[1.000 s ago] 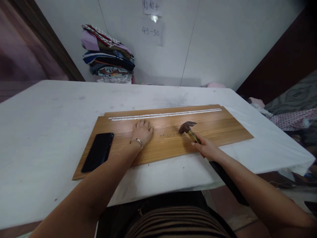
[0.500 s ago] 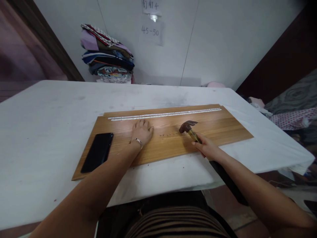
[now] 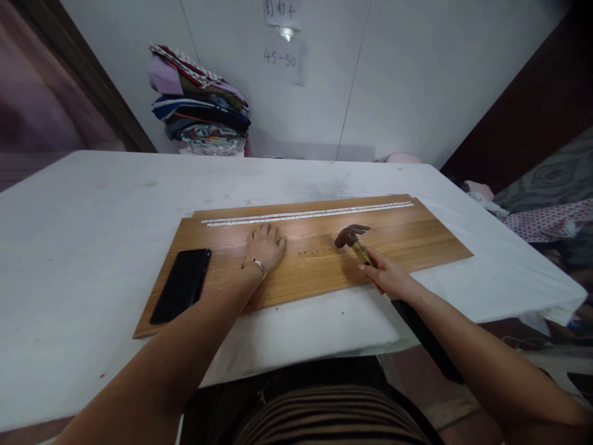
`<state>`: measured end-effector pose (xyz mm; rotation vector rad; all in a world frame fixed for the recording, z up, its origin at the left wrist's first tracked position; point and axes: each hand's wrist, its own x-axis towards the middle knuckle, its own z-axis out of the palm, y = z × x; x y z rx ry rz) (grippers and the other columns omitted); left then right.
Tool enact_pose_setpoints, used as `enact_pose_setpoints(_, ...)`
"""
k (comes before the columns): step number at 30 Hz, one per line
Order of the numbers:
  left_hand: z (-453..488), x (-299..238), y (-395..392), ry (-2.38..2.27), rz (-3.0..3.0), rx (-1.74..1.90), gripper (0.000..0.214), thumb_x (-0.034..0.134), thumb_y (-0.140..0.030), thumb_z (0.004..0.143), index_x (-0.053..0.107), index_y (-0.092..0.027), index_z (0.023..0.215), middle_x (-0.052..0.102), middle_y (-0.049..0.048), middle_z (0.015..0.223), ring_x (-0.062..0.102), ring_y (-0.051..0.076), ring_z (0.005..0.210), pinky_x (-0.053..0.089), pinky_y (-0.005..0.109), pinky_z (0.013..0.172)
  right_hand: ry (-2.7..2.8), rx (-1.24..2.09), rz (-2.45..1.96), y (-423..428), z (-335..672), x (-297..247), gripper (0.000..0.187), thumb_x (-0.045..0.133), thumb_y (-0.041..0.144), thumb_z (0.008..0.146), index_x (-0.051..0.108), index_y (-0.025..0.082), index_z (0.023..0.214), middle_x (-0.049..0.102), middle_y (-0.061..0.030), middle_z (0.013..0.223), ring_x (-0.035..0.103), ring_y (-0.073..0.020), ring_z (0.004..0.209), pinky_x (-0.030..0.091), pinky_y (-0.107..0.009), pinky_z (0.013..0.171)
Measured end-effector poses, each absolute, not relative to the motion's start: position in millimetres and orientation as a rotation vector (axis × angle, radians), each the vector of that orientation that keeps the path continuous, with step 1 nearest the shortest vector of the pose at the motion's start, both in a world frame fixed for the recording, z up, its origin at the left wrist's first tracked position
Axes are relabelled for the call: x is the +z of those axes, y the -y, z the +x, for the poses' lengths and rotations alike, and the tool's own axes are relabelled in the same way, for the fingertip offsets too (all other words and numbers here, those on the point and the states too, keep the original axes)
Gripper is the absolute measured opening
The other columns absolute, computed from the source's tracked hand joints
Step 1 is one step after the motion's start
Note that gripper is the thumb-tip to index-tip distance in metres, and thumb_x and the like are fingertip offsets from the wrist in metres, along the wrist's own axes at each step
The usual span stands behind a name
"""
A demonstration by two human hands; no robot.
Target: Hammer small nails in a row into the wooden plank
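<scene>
Flat on the wooden board (image 3: 222, 272) lies my left hand (image 3: 265, 246), its fingers spread and holding nothing. My right hand (image 3: 386, 272) is wrapped round the handle of a claw hammer (image 3: 349, 237), gripping it close to the head. The hammer's head is over the board, claw pointing right; whether it touches the wood I cannot tell. A row of small dark marks or nails (image 3: 315, 251) runs across the board between my left hand and the hammer head; they are too small to tell which.
A black phone (image 3: 180, 285) rests on the board's left end. Two white measuring strips (image 3: 308, 214) run along its far side. Beneath the board is a white-covered table (image 3: 92, 259). Folded clothes (image 3: 201, 105) are stacked at the back, near a wall with paper notes (image 3: 280, 59).
</scene>
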<state>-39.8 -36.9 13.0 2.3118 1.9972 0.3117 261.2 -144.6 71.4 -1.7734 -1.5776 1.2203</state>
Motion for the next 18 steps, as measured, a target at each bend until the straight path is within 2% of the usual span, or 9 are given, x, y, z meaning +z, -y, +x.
enact_pose_setpoints(18,-38.5,15.1,37.9,-2.007,2.305,0.289,0.048,0.038,-0.042,0.100,0.064,-0.016,0.130,0.054,0.0166,0.152,0.046,0.033,0.142,0.035,0.048,0.119,1.577,1.236,-1.785,143.1,258.8,73.3,0.062,0.055,0.031,0.087,0.049,0.015,0.147,0.042,0.0104,0.057,0.037,-0.0093,0.038,0.030,-0.022,0.037)
